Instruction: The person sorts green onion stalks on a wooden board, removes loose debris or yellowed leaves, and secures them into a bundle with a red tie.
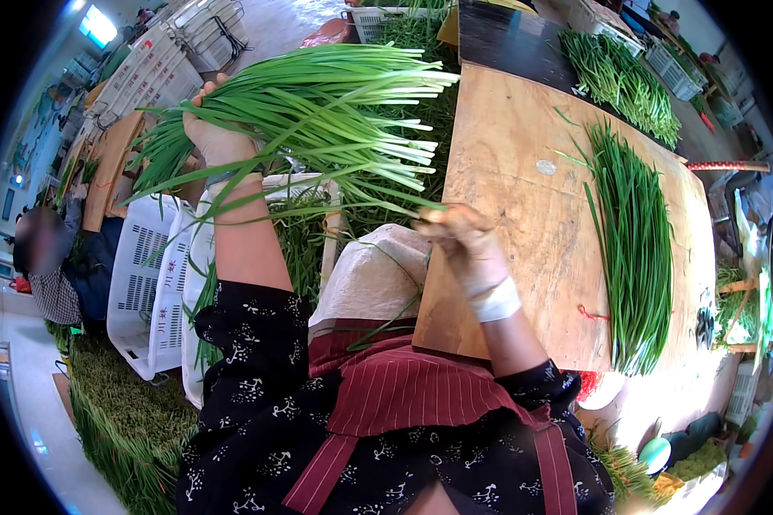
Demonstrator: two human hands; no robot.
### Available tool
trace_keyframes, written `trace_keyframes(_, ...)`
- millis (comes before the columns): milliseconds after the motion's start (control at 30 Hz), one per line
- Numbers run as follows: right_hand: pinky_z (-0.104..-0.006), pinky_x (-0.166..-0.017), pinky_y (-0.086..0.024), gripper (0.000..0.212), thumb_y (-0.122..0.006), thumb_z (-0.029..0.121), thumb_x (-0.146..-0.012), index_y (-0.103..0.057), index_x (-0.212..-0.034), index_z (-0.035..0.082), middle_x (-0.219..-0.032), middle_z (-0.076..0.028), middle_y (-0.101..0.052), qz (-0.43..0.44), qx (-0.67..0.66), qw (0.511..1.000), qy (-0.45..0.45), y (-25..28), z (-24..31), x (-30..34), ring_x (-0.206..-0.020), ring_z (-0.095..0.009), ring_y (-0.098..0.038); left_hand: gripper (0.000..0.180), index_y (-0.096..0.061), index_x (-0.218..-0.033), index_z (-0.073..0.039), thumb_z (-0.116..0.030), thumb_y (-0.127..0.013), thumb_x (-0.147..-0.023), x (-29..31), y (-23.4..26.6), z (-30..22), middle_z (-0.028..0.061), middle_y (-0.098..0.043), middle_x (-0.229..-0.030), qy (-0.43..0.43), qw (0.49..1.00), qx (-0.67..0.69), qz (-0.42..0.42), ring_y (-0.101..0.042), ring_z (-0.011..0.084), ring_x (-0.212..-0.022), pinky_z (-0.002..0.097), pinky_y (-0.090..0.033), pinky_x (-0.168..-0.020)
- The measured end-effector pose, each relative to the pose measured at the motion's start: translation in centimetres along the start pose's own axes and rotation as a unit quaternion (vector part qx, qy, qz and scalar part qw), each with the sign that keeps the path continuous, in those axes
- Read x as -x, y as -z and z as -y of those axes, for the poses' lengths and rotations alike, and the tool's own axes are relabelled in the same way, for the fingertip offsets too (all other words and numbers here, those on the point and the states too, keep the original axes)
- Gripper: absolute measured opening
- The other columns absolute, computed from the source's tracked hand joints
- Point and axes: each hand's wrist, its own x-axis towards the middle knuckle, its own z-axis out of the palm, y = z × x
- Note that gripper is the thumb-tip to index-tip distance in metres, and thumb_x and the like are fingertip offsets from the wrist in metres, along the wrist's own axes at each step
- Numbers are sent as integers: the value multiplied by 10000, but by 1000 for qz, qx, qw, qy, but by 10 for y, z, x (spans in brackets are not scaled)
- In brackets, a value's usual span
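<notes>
My left hand is wrapped round a thick bunch of garlic chives, held up at the left with the pale stem ends fanned out to the right. Beside the lower stems, my right hand is closed in a pinch at the ends of a few loose chives, over the near left edge of a wooden board. White tape circles the right wrist. On the board's right side lies a long heap of chives, and a red tie is next to it.
White plastic crates stand at my left, one with loose greens inside. Cut chives are stacked at the lower left. Another chive pile lies on a dark table beyond the board. A person sits at the far left.
</notes>
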Motion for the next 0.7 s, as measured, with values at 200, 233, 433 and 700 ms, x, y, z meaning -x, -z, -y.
trace_keyframes(200,-301,-791,-480,293,-625,196,-815,-598,-1053,26,-986,-115,-643,-112,441,885,100,51,25,-22,-881,-211,-624,177,-515,-790,4,-138,-415,-760,-7,4,-17,116,-549,-847,-30,999,-25,38,-539,304,-947,434,-407,-934)
trace_keyframes(233,-303,-792,-480,319,-630,202,-810,-588,-1075,30,-997,-123,-638,-88,507,845,142,43,25,-25,-889,-217,-624,180,-515,-803,5,-141,-416,-764,-6,0,-17,113,-548,-856,-35,999,-27,29,-537,303,-956,432,-410,-932)
trace_keyframes(433,-271,-707,-499,329,-672,173,-767,-614,-1056,28,-956,-139,-647,22,492,859,142,-30,-26,-38,-806,-200,-643,180,-526,-840,-1,-133,-434,-760,-7,9,-15,108,-558,-865,-43,999,-10,26,-537,303,-968,435,-422,-915)
trace_keyframes(700,-192,-661,-478,150,-612,18,-806,-647,-940,-40,-840,-82,-662,-51,261,961,72,-47,-33,-15,-722,-86,-591,193,-513,-869,-12,-171,-447,-782,-11,12,-24,97,-562,-887,-22,1000,-11,7,-534,309,-993,449,-405,-931)
